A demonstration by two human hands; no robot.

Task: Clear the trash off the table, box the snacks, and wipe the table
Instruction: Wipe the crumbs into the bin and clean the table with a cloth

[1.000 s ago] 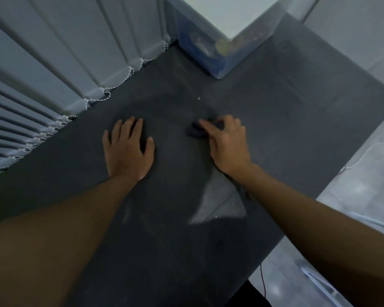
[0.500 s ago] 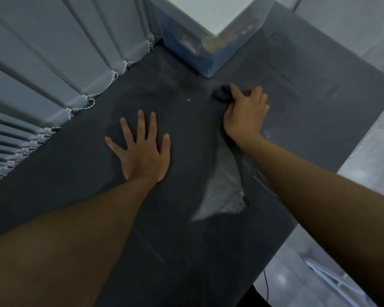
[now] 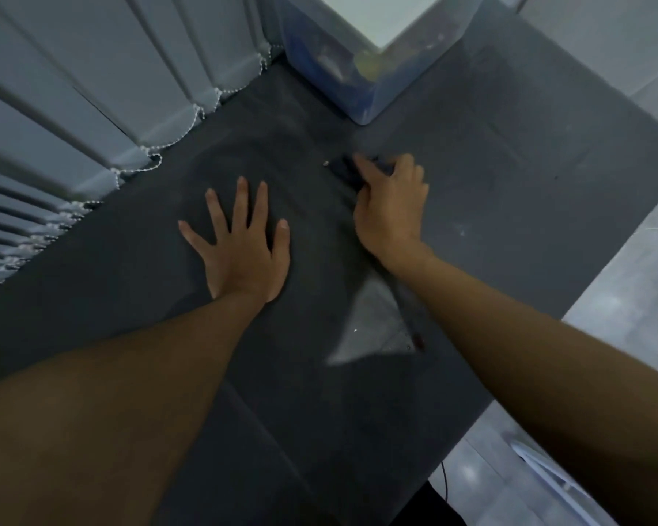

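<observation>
Dark table (image 3: 509,165), recorded from above.

- **Left hand:** The left hand (image 3: 244,244) is laid flat near the middle of the table. Its fingers (image 3: 240,201) are straight and spread, and nothing is held.
- **Right hand:** The right hand (image 3: 390,210) is pressed down on a dark wiping cloth (image 3: 344,169), with the fingers curled over the bunched cloth and grasping it. The cloth is in contact with the table toward its far end.
- **Box:** A translucent lidded storage box (image 3: 361,89) is noted at the far corner, beside the vertical blinds (image 3: 92,89). Coloured packets are dimly made out through its wall and are judged to be the snacks.
- **Marks:** A pale crumb (image 3: 325,163) is seen just beside the cloth. A small dark red speck (image 3: 418,340) is seen toward the near right edge, next to a pale sheen (image 3: 373,328). Whether that sheen is wet or a reflection cannot be told.

Judgement: trash clearing and boxing are taken as done. Wiping is under way, and the crumb, the speck and faint smears are left to be dealt with.
</observation>
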